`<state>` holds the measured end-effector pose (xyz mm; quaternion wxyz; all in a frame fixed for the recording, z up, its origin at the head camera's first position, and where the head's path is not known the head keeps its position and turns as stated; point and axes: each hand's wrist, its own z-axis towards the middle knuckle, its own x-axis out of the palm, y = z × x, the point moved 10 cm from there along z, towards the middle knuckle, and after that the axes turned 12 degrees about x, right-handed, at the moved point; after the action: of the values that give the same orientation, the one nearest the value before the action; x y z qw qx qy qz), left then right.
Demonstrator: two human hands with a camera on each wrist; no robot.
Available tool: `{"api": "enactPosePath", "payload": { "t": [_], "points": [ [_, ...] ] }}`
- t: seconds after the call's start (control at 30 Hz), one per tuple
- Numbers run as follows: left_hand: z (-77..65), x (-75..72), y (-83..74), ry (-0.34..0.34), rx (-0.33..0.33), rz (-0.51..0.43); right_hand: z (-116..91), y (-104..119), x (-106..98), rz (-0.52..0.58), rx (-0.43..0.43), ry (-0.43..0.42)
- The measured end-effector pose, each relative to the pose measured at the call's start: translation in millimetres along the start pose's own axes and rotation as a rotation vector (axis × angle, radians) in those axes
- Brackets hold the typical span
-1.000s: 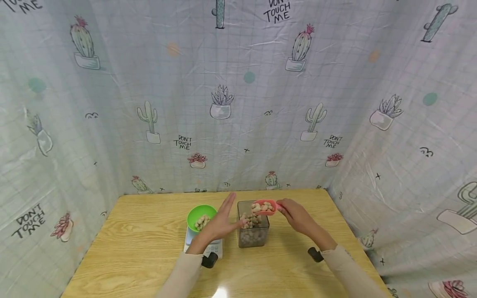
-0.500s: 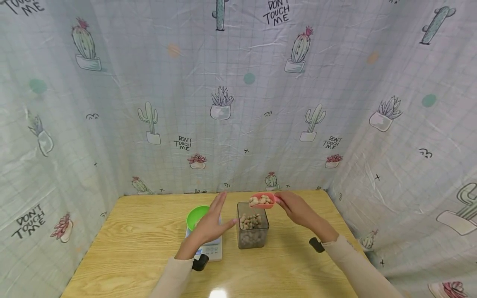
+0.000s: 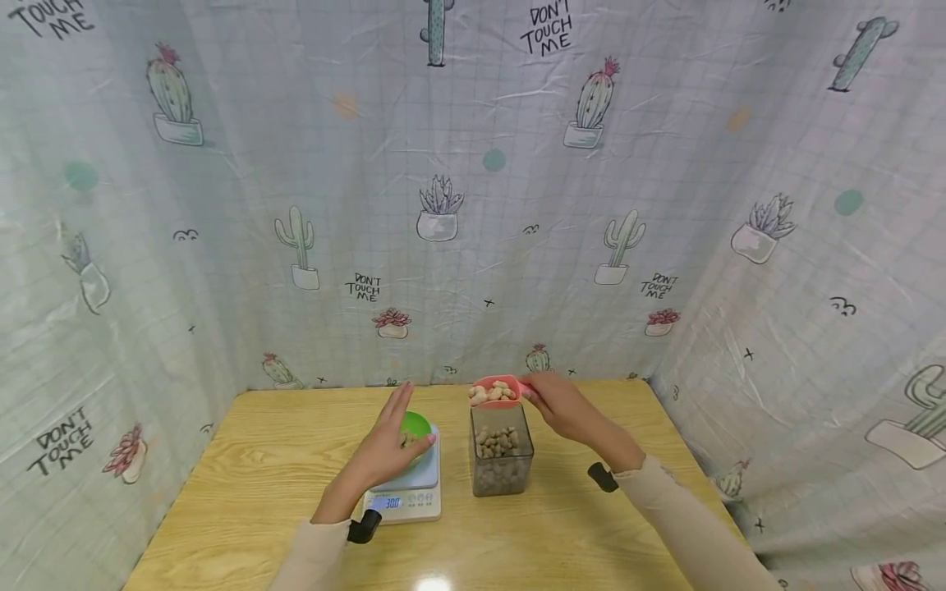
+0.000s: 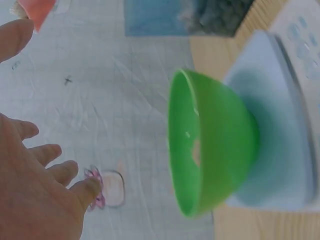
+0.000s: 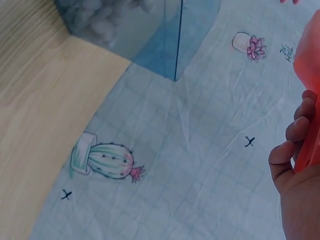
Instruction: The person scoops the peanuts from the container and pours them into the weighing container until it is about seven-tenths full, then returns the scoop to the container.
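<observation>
At the left of the scene, a cream sleeve point(image 3: 314, 554) and a black wrist device point(image 3: 365, 527) mark one arm of a person at a wood-grain table point(image 3: 281, 468). The left hand point(image 3: 377, 453) is spread wide, fingers extended and thumb held out to the side, and it hides part of a green bowl point(image 3: 418, 423) from the head camera; the left wrist view shows the hand near the bowl, with a gap between the two. The bowl, with peanuts point(image 3: 409, 440) inside, sits upright on the pale blue platform point(image 3: 424, 474) of a white scale point(image 3: 414, 512), whose lit display point(image 3: 388, 503) appears to read 30.0. To the right of the scale, near but apart from it, a smoky see-through box point(image 3: 502, 478) stands on the table, partly filled with a heap of nuts point(image 3: 498, 443). A coral-pink scoop point(image 3: 504, 404) loaded with peanuts is held aloft at the box's far rim; whether the two touch cannot be told. The right hand point(image 3: 565, 410) grips the scoop by its handle, fingers curled round it, as the right wrist view shows up close. A second black device point(image 3: 602, 477) and a matching sleeve point(image 3: 687, 517) complete the right side. Behind everything hangs a pale, grid-lined curtain point(image 3: 488, 271) printed with potted cacti, succulents and the words "Don't touch me."
</observation>
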<state>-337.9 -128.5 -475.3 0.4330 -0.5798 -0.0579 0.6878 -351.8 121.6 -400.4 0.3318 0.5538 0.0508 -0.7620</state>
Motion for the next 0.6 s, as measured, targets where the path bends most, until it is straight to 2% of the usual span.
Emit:
{"api": "enactPosePath", "payload": {
  "t": [0.33,0.6],
  "points": [
    [-19.4,-8.3,28.7,-0.024,-0.036,0.013,17.1,22.2,13.9,0.054,-0.023,-0.009],
    [-27.0,-2.3,53.1,0.007,-0.086,-0.026,32.4,40.4,38.5,0.05,-0.048,0.018]
  ]
}}
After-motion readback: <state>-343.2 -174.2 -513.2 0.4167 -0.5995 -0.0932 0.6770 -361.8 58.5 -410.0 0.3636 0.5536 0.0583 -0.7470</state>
